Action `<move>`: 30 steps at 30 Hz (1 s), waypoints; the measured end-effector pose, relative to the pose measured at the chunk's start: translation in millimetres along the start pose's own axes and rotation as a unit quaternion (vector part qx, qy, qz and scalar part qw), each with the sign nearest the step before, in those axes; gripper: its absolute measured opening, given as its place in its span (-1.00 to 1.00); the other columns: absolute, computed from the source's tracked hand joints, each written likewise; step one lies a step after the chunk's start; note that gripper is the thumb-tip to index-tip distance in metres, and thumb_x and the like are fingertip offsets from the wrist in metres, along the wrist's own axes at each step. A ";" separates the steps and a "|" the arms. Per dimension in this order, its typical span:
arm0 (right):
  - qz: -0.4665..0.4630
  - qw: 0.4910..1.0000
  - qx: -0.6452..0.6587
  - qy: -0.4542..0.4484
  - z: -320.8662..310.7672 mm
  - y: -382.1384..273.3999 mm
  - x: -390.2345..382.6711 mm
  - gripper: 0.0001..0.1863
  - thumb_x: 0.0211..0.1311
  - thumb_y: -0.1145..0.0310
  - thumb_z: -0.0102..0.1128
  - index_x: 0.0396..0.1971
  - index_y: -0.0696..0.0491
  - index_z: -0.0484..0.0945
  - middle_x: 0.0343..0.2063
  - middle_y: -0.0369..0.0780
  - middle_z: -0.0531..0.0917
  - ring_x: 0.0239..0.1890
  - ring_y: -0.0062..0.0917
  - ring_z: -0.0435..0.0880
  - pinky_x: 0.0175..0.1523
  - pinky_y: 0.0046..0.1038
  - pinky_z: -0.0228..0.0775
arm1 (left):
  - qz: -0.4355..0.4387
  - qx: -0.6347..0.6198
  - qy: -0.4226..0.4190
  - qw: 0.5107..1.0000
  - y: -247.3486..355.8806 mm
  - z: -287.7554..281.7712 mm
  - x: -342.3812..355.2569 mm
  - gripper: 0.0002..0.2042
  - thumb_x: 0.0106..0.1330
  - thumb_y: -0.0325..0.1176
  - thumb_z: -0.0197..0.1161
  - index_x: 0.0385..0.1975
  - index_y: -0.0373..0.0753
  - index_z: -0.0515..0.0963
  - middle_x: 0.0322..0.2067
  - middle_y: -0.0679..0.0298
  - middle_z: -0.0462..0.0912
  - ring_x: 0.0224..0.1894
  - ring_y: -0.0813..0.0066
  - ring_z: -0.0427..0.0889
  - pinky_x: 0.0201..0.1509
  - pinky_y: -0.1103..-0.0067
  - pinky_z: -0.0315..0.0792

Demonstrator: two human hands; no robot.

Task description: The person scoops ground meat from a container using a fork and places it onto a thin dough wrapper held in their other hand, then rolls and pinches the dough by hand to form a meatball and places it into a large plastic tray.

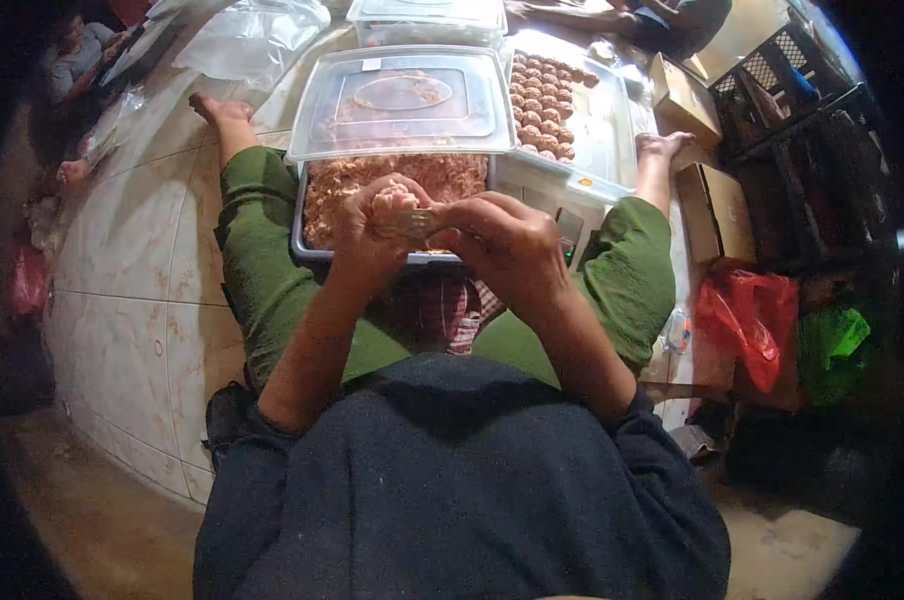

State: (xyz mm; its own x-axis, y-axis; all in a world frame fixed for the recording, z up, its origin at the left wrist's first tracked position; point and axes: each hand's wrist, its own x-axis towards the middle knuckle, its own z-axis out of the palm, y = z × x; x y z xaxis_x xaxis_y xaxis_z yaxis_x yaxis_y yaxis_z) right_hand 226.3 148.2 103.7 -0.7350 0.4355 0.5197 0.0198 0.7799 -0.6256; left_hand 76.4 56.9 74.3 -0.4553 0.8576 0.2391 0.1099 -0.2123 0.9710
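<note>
My left hand (357,225) is cupped around a lump of pinkish-brown shredded mixture (397,198). In my right hand (502,232) is a metal fork (408,223), its tines pressed against the lump. Both hands are held above the near edge of a dark rectangular tub (300,235), which is filled with the same loose mixture (337,190). A clear plastic lid (317,100) covers the tub's far part. To the right, rows of round brown balls (542,105) sit in a clear plastic container (612,130).
Another lidded clear box (432,25) stands beyond the tub. Clear plastic bags (257,45) are at far left. Cardboard boxes (717,215), a red bag (747,320) and a dark rack (807,140) line the right side. Other people (77,60) are at the far edges.
</note>
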 end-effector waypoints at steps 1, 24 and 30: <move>0.004 1.000 -0.011 -0.019 3.5 3.2 -0.2 -0.86 0.01 0.37 0.25 -0.38 -0.01 0.55 -0.49 -0.17 0.58 -0.45 -0.28 0.62 -0.38 -0.35 0.46 | 0.042 0.027 0.005 0.999 0.6 -0.4 -0.4 -0.94 0.04 -0.59 0.19 -0.49 -0.33 0.49 -0.54 0.28 0.55 -0.49 0.64 0.52 -0.46 0.66 0.41; 0.156 0.981 0.117 -0.018 9.6 29.9 -1.6 -0.79 0.04 0.47 0.29 -0.26 0.13 0.62 -0.43 -0.24 0.67 -0.45 -0.69 0.59 -0.35 -0.61 0.43 | 0.189 0.365 0.010 0.911 -34.7 -2.3 -2.9 -0.77 0.10 -0.24 0.30 -0.46 -0.29 0.50 -0.52 0.09 0.55 -0.46 0.19 0.58 -0.38 0.40 0.45; 0.148 0.952 0.219 0.152 -4.8 44.3 10.0 -0.80 0.16 0.53 0.17 -0.20 0.18 0.58 -0.34 -0.28 0.65 -0.36 -0.77 0.54 -0.25 -0.70 0.40 | -0.014 0.266 -0.032 0.963 -47.2 -12.4 -4.0 -0.46 0.03 -0.25 0.40 -0.02 -0.25 0.32 -0.48 0.17 0.54 -0.48 0.36 0.55 -0.28 0.52 0.46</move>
State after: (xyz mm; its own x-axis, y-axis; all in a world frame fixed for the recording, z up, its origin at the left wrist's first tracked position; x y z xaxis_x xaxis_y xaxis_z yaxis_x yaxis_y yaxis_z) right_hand 223.1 189.3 84.0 -0.5095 0.7696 0.3849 -0.1375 0.3687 -0.9193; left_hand 62.1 57.7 27.4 -0.4112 0.8903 0.1959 0.5438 0.0671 0.8366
